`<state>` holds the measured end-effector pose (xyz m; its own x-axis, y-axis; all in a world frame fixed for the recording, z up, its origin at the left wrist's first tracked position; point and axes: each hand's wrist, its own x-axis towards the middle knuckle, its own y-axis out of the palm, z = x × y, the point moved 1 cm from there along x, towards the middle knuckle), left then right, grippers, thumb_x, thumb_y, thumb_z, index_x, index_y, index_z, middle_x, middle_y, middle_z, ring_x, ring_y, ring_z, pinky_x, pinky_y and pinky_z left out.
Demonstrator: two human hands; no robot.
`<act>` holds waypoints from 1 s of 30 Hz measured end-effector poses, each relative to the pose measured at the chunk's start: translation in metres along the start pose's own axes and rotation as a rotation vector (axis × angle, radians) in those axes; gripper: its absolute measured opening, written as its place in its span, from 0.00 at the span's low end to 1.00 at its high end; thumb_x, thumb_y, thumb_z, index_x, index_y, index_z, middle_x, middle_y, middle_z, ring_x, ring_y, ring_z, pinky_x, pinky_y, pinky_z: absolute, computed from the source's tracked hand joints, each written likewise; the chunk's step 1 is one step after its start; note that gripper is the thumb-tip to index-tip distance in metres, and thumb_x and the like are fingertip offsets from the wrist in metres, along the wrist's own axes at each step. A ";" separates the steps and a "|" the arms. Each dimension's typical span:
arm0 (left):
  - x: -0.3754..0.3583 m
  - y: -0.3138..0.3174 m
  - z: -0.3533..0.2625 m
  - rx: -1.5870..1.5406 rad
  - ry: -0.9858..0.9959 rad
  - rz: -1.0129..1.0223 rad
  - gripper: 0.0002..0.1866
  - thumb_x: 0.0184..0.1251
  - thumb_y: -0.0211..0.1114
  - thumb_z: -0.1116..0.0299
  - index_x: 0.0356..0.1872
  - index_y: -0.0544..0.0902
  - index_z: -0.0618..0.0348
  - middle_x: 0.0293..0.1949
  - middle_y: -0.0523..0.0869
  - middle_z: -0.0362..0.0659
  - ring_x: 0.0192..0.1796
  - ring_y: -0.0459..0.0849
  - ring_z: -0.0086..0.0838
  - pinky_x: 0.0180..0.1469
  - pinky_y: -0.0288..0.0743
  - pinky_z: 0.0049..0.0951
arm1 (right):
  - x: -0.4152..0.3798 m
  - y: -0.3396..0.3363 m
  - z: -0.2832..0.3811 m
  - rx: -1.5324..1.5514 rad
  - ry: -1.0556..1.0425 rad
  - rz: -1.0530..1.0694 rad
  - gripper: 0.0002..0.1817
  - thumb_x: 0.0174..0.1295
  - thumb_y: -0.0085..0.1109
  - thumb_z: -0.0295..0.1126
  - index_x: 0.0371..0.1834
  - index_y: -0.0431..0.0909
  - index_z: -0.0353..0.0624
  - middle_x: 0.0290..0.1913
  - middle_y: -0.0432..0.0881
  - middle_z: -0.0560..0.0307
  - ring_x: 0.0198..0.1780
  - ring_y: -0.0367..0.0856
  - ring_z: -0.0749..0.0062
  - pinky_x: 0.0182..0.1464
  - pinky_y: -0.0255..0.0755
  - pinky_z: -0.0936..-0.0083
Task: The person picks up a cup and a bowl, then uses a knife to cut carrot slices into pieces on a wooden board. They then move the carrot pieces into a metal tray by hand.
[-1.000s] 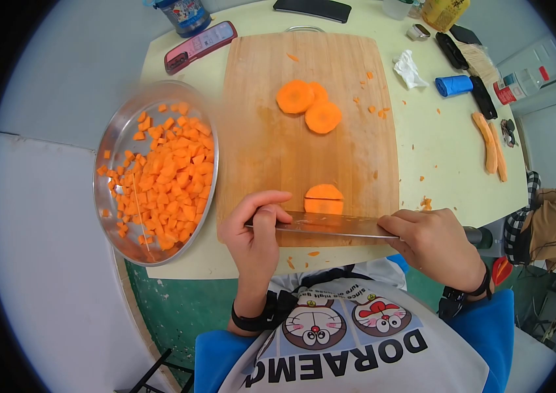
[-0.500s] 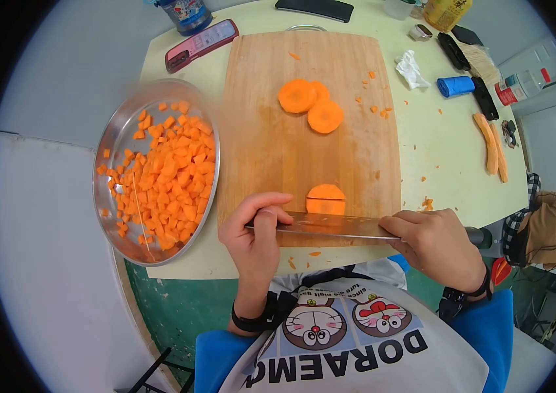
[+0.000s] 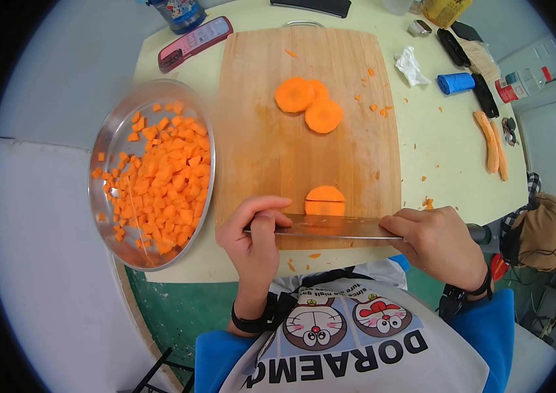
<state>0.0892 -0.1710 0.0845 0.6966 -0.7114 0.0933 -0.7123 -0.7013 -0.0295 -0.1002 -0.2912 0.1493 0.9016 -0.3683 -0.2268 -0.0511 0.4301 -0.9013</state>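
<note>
My right hand (image 3: 438, 245) is wrapped round the handle end of a wide knife (image 3: 337, 226), whose blade lies sideways across the near part of the wooden cutting board (image 3: 258, 150). The blade's far end sits between the thumb and fingers of my left hand (image 3: 255, 239). Just beyond the blade is a cut carrot slice (image 3: 325, 200) with a line across it, its near side partly hidden by the knife. Higher on the board, several round carrot slices (image 3: 294, 95) overlap. Left of the board, a steel tray (image 3: 104, 118) holds many diced carrot pieces (image 3: 173, 177).
Two peeled carrots (image 3: 487, 141), a blue roll (image 3: 455, 83) and crumpled tissue (image 3: 411, 67) lie on the table's right. A phone (image 3: 196, 43) lies at upper left beside a blue container (image 3: 179, 13). A person (image 3: 540, 219) is at the far right.
The view has shifted slightly. Both hands and the knife hold nearly the same pose, and the carrot slices stay in place on the board.
</note>
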 end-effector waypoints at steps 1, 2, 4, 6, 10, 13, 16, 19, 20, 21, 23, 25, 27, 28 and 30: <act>0.001 0.000 0.001 -0.002 -0.006 0.003 0.12 0.59 0.48 0.81 0.30 0.82 0.68 0.20 0.80 0.43 0.23 0.79 0.21 0.25 0.70 0.17 | 0.000 0.000 -0.001 0.002 0.006 0.007 0.04 0.52 0.58 0.28 0.28 0.73 0.43 0.25 0.75 0.59 0.25 0.79 0.63 0.23 0.70 0.70; 0.002 0.000 0.001 -0.031 0.004 0.018 0.12 0.57 0.47 0.81 0.29 0.81 0.68 0.20 0.79 0.43 0.22 0.77 0.21 0.25 0.69 0.17 | 0.001 0.000 -0.001 0.003 0.012 0.014 0.04 0.51 0.58 0.28 0.28 0.73 0.43 0.25 0.75 0.59 0.25 0.79 0.63 0.23 0.70 0.70; 0.003 0.001 0.001 -0.061 0.006 0.033 0.12 0.56 0.47 0.82 0.28 0.81 0.68 0.19 0.78 0.43 0.21 0.76 0.20 0.24 0.69 0.17 | 0.002 0.000 -0.003 0.012 0.008 0.015 0.04 0.50 0.58 0.27 0.29 0.73 0.43 0.24 0.75 0.59 0.24 0.79 0.63 0.22 0.70 0.70; 0.004 0.003 0.000 -0.052 0.031 0.027 0.11 0.54 0.46 0.83 0.25 0.80 0.68 0.18 0.76 0.42 0.20 0.74 0.20 0.24 0.67 0.17 | 0.002 0.002 -0.005 0.022 0.002 0.020 0.05 0.49 0.58 0.26 0.29 0.73 0.43 0.24 0.74 0.59 0.24 0.79 0.64 0.22 0.70 0.70; 0.004 0.001 0.007 -0.077 0.130 0.069 0.11 0.53 0.46 0.84 0.23 0.80 0.67 0.19 0.76 0.43 0.20 0.72 0.20 0.22 0.64 0.17 | -0.002 0.010 -0.004 0.003 -0.012 -0.006 0.08 0.47 0.58 0.26 0.31 0.71 0.43 0.24 0.72 0.60 0.23 0.78 0.64 0.21 0.69 0.70; 0.003 -0.002 0.011 -0.109 0.128 0.076 0.10 0.51 0.48 0.84 0.22 0.79 0.67 0.18 0.76 0.43 0.19 0.70 0.21 0.21 0.61 0.17 | -0.001 0.004 0.003 -0.026 0.027 0.039 0.13 0.44 0.62 0.26 0.35 0.74 0.42 0.28 0.76 0.60 0.25 0.79 0.64 0.24 0.72 0.71; 0.003 -0.005 0.016 -0.152 0.123 0.056 0.09 0.50 0.49 0.84 0.21 0.79 0.68 0.18 0.76 0.43 0.19 0.69 0.21 0.21 0.60 0.18 | 0.002 0.003 0.005 -0.053 0.027 0.070 0.14 0.43 0.62 0.25 0.36 0.74 0.42 0.29 0.76 0.60 0.25 0.78 0.64 0.24 0.71 0.72; 0.003 -0.005 0.016 -0.152 0.110 0.051 0.09 0.48 0.49 0.84 0.21 0.79 0.67 0.18 0.75 0.43 0.20 0.70 0.21 0.22 0.60 0.19 | 0.004 0.002 0.003 -0.054 -0.022 0.036 0.11 0.44 0.58 0.25 0.33 0.72 0.42 0.25 0.72 0.60 0.22 0.77 0.65 0.21 0.69 0.72; 0.003 -0.005 0.015 -0.129 0.119 0.059 0.09 0.48 0.49 0.84 0.21 0.79 0.67 0.18 0.75 0.43 0.21 0.70 0.22 0.23 0.61 0.20 | 0.005 0.002 0.002 -0.041 -0.025 0.022 0.12 0.44 0.58 0.25 0.34 0.72 0.42 0.25 0.72 0.60 0.23 0.77 0.66 0.21 0.69 0.72; 0.003 -0.004 0.013 -0.105 0.129 0.068 0.09 0.48 0.50 0.84 0.20 0.79 0.67 0.17 0.75 0.43 0.21 0.70 0.22 0.24 0.61 0.20 | 0.005 0.003 0.001 -0.042 -0.030 0.028 0.12 0.44 0.58 0.25 0.34 0.72 0.42 0.25 0.72 0.60 0.23 0.77 0.66 0.21 0.69 0.72; 0.003 -0.003 0.009 -0.092 0.110 0.067 0.09 0.48 0.50 0.84 0.20 0.79 0.66 0.17 0.75 0.43 0.21 0.70 0.22 0.25 0.61 0.21 | 0.006 0.005 -0.002 -0.030 -0.032 0.000 0.12 0.44 0.59 0.26 0.34 0.73 0.43 0.26 0.72 0.60 0.23 0.77 0.66 0.21 0.69 0.72; 0.003 -0.002 0.007 -0.077 0.095 0.070 0.09 0.48 0.50 0.84 0.20 0.79 0.66 0.17 0.75 0.43 0.21 0.70 0.23 0.25 0.61 0.21 | 0.007 0.005 -0.005 -0.015 -0.029 0.001 0.12 0.44 0.59 0.26 0.34 0.73 0.43 0.26 0.73 0.60 0.23 0.77 0.66 0.21 0.69 0.72; 0.004 -0.001 0.007 -0.087 0.047 0.070 0.09 0.48 0.49 0.84 0.20 0.79 0.66 0.17 0.75 0.43 0.21 0.70 0.23 0.25 0.61 0.21 | 0.007 0.005 -0.005 0.000 -0.020 -0.001 0.11 0.44 0.59 0.26 0.33 0.73 0.44 0.26 0.73 0.60 0.23 0.77 0.66 0.22 0.70 0.72; 0.004 -0.002 0.009 -0.088 0.050 0.071 0.09 0.48 0.49 0.84 0.20 0.79 0.66 0.17 0.75 0.43 0.21 0.70 0.23 0.25 0.61 0.21 | 0.008 0.004 -0.004 -0.008 -0.022 0.013 0.11 0.44 0.59 0.25 0.33 0.73 0.44 0.25 0.73 0.60 0.23 0.77 0.66 0.22 0.69 0.72; 0.004 -0.003 0.016 -0.103 0.113 0.073 0.10 0.49 0.48 0.84 0.21 0.79 0.67 0.18 0.75 0.43 0.21 0.70 0.22 0.25 0.62 0.20 | 0.008 0.002 -0.003 -0.018 -0.021 0.023 0.10 0.44 0.59 0.25 0.32 0.73 0.44 0.25 0.73 0.60 0.24 0.78 0.65 0.22 0.69 0.72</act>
<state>0.0960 -0.1723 0.0692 0.6330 -0.7463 0.2058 -0.7695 -0.6357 0.0617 -0.0942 -0.2955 0.1441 0.9088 -0.3414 -0.2398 -0.0792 0.4232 -0.9026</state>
